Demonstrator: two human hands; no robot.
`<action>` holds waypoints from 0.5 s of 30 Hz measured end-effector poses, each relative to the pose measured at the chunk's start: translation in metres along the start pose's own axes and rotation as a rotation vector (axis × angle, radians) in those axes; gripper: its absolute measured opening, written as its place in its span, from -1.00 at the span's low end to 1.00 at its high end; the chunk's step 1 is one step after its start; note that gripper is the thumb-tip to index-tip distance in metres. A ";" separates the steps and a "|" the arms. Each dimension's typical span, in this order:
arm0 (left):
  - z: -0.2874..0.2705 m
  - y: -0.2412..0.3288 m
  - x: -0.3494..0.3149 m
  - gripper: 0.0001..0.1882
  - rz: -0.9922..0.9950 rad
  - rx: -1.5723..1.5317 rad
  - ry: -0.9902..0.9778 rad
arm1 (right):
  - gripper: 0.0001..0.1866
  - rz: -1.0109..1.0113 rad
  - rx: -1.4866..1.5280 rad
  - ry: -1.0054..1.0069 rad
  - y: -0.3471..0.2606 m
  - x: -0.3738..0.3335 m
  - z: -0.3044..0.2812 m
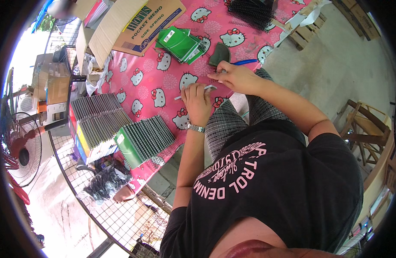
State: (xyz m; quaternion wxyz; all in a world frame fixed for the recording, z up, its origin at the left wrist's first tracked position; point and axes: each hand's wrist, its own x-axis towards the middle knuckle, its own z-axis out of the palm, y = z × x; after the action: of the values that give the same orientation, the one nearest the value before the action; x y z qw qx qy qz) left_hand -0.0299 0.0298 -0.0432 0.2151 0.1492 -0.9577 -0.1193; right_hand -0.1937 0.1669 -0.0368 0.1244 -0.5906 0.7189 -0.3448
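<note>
My left hand (pixel 195 103) is closed over a thin white strip-like thing (pixel 211 87), its fingers bent across it just above the table edge. Both ends of the strip stick out from under the fingers; its kind is not clear. To the right, my right hand (pixel 237 78) hovers close by, fingers bent together and the index finger reaching toward the strip. Whatever may be between those fingertips is too small to make out. Beyond the right hand lie a dark green flat piece (pixel 220 54) and a slim blue tool (pixel 245 62).
Green spiral notebooks (pixel 176 42) lie fanned before a cardboard box (pixel 148 23) on the pink patterned tablecloth (pixel 143 92). Black coils (pixel 252 15) sit at the far edge. Tall notebook stacks (pixel 99 118) and a green-covered row (pixel 146 137) stand left. A fan (pixel 23 157) is beyond.
</note>
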 end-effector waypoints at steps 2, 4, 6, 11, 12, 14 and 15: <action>0.000 -0.001 0.001 -0.75 0.003 0.008 -0.011 | -0.55 -0.058 -0.080 0.026 0.000 0.002 0.000; 0.000 0.000 0.001 -0.75 0.007 0.022 -0.021 | -0.57 -0.132 -0.042 0.082 0.002 0.003 0.000; 0.000 0.001 0.002 -0.75 0.005 0.016 -0.017 | -0.57 -0.179 -0.009 0.115 0.006 0.002 0.003; -0.001 0.001 0.004 -0.73 -0.010 0.012 -0.035 | -0.62 0.052 0.092 -0.124 -0.002 0.000 0.003; -0.002 0.003 0.003 -0.72 -0.017 0.021 -0.031 | -0.61 0.092 0.070 -0.096 -0.008 -0.001 0.003; -0.001 0.008 0.003 -0.70 -0.008 0.050 -0.028 | -0.58 0.174 0.027 -0.037 -0.016 -0.003 0.002; -0.001 0.009 0.003 -0.69 0.004 0.071 -0.030 | -0.57 0.146 0.046 -0.008 -0.015 -0.001 0.003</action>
State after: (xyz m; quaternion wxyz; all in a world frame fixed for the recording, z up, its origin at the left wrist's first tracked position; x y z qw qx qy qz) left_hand -0.0344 0.0374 -0.0385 0.1956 0.1529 -0.9648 -0.0870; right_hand -0.1801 0.1663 -0.0295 0.1658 -0.5349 0.7515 -0.3489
